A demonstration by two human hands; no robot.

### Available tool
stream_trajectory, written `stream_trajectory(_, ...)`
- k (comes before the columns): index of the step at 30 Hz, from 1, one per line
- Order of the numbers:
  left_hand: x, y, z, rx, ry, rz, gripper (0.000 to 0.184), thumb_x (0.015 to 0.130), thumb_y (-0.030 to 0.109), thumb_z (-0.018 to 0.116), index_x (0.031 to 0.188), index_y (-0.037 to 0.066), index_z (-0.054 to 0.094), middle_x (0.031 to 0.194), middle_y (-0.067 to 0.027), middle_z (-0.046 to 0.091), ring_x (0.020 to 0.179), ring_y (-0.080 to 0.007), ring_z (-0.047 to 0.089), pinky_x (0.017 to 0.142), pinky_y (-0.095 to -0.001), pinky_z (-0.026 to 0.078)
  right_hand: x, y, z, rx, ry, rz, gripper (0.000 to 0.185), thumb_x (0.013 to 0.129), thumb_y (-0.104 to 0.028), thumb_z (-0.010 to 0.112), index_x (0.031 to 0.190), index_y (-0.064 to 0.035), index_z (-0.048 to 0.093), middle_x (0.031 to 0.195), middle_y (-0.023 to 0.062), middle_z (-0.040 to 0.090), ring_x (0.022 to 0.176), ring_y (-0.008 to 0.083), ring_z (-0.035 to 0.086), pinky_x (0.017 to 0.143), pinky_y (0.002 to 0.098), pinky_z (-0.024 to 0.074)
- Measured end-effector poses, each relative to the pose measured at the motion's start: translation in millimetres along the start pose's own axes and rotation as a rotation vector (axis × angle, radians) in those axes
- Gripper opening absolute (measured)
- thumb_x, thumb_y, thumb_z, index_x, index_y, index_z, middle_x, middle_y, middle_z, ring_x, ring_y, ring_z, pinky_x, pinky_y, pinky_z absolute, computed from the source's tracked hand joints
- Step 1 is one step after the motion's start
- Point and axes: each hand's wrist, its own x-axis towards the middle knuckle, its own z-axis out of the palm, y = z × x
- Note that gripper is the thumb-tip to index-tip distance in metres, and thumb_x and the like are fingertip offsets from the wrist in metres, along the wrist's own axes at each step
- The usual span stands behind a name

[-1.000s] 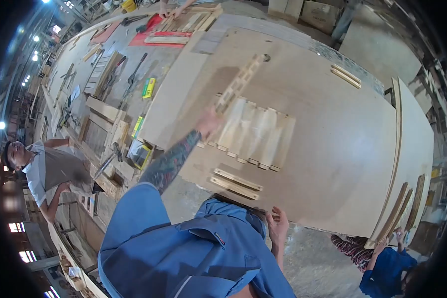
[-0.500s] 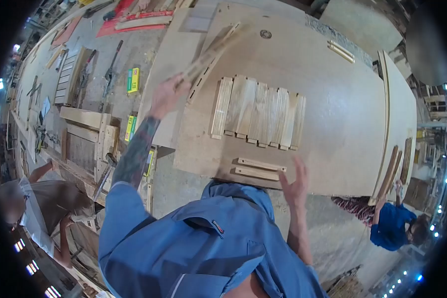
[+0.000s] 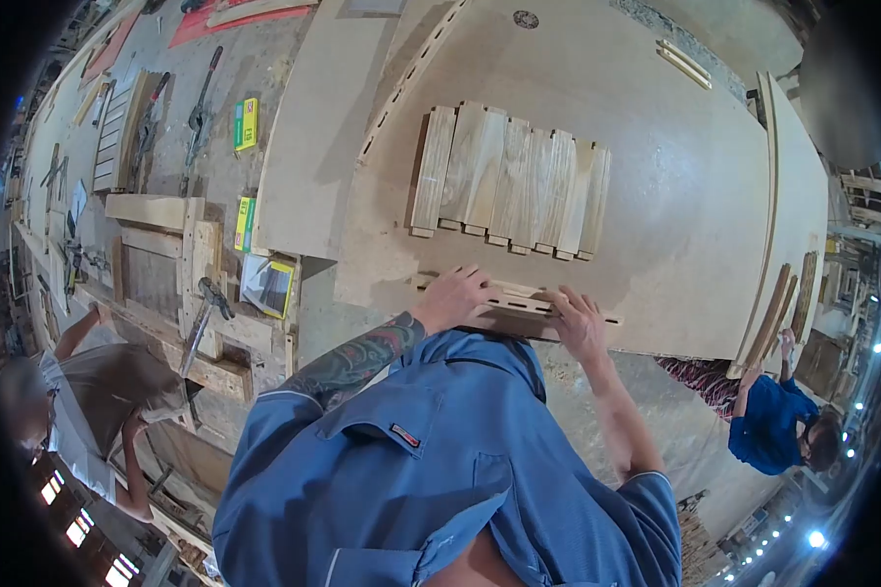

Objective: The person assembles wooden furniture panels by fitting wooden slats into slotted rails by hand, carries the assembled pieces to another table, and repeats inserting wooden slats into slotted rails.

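Observation:
A slotted wooden rail (image 3: 521, 303) lies crosswise at the near edge of the work panel, close to my body. My left hand (image 3: 455, 299) has its fingers closed over the left part of this rail. Toward the other end, my right hand (image 3: 579, 323) grips it with thumb and fingers. Just beyond my hands, a row of wooden slats (image 3: 504, 186) with tenoned ends lies side by side. The two short drilled strips near the edge are mostly hidden behind my hands and the rail. Another slotted rail (image 3: 411, 83) rests at the panel's left side.
The big flat panel (image 3: 675, 245) carries two thin strips (image 3: 683, 65) at its far right. Left are green-and-yellow boxes (image 3: 246, 124), clamps (image 3: 198, 117) and a wooden frame (image 3: 152, 264). One person (image 3: 117, 391) works at left, another (image 3: 783, 421) at right.
My left hand has brought the rail from the upper left down to the near edge. My right hand, open before, now grips it too. The view has shifted slightly.

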Motion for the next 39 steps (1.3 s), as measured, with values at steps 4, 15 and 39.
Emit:
stream_trajectory(4,0,2,8,-0.019,0.012,-0.029,0.036,0.084,0.031,0.071,0.119,0.024,0.066,0.099,-0.0012,0.055,0.1,-0.0203,0.056,0.085,-0.036,0.049,2,16,9,0.005,0.027,-0.074,0.052,0.076,-0.011,0.073,0.126,-0.0213,0.066,0.127,0.0043,0.061,0.108,0.0276,0.059,0.093,0.042,0.0467)
stream_trajectory(15,53,-69,-13,0.333,0.592,-0.936,0.066,0.08,0.042,0.076,0.129,0.004,0.055,0.125,-0.0187,0.056,0.11,-0.0387,0.054,0.095,-0.0524,0.043,13,20,-18,0.228,0.093,-0.063,0.063,0.077,-0.027,0.079,0.134,-0.0101,0.059,0.128,0.0152,0.062,0.113,0.037,0.058,0.096,0.0469,0.0466)
stream_trajectory(39,-25,40,-221,-0.311,0.746,-0.178,0.036,0.096,0.024,0.069,0.125,0.004,0.065,0.11,-0.0023,0.068,0.094,-0.0118,0.063,0.085,-0.0273,0.051,103,-140,19,0.876,-0.072,-0.133,0.025,0.091,-0.015,0.073,0.111,-0.0007,0.072,0.099,0.0114,0.075,0.089,0.0187,0.07,0.078,0.0337,0.0545)
